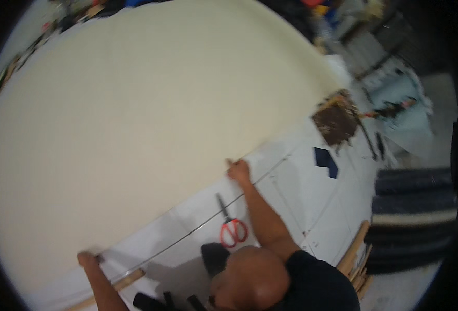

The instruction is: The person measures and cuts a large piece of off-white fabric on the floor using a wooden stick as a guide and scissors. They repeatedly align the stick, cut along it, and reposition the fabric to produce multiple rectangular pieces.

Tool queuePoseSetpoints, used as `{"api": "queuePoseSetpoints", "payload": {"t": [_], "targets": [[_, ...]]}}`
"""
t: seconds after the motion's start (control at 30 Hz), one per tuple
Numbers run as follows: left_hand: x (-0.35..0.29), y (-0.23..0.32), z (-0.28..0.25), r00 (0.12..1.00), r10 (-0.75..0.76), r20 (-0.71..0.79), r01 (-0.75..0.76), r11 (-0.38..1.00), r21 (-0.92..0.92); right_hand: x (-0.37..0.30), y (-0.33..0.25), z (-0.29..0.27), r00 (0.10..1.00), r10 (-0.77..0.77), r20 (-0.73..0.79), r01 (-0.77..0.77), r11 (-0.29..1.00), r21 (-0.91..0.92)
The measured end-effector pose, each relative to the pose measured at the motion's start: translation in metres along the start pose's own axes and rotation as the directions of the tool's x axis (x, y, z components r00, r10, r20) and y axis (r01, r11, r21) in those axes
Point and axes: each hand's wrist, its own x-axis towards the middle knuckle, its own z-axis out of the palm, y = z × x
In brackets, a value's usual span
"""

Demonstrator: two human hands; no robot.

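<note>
A wide cream sheet (151, 114) of fabric or similar material spreads over the white table (291, 207). My left hand (89, 259) is closed at its near edge on the left; motion softens the fingers. Farther along the same edge, my right hand (238, 170) pinches the sheet, fingertips partly hidden. Scissors (232, 230) with red handles lie just below my right hand, beside my forearm, with the blades pointing away from me.
A brown, crusted block (336, 124) and a dark blue angular piece (326, 161) lie on the right. Dark rolls (415, 202) are stacked past the table's right side, near wooden strips (354, 251). Another wooden strip (130, 280) lies beside my left forearm.
</note>
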Motion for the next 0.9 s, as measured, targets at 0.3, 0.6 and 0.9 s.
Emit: {"api": "queuePoseSetpoints", "payload": {"t": [0.3, 0.6, 0.9], "targets": [[-0.097, 0.061, 0.109, 0.946, -0.306, -0.103, 0.205, 0.816, -0.541, -0.028, -0.005, -0.041, 0.989, -0.037, -0.143, -0.001, 0.965, -0.263], [-0.098, 0.052, 0.086, 0.970, -0.221, -0.098, 0.186, 0.941, -0.283, -0.154, -0.069, 0.047, 0.594, -0.751, 0.287, 0.804, 0.547, -0.233], [-0.097, 0.031, 0.086, 0.973, -0.137, -0.187, 0.073, 0.946, -0.315, -0.190, -0.086, 0.085, 0.168, -0.789, 0.591, 0.986, 0.128, -0.110]]}}
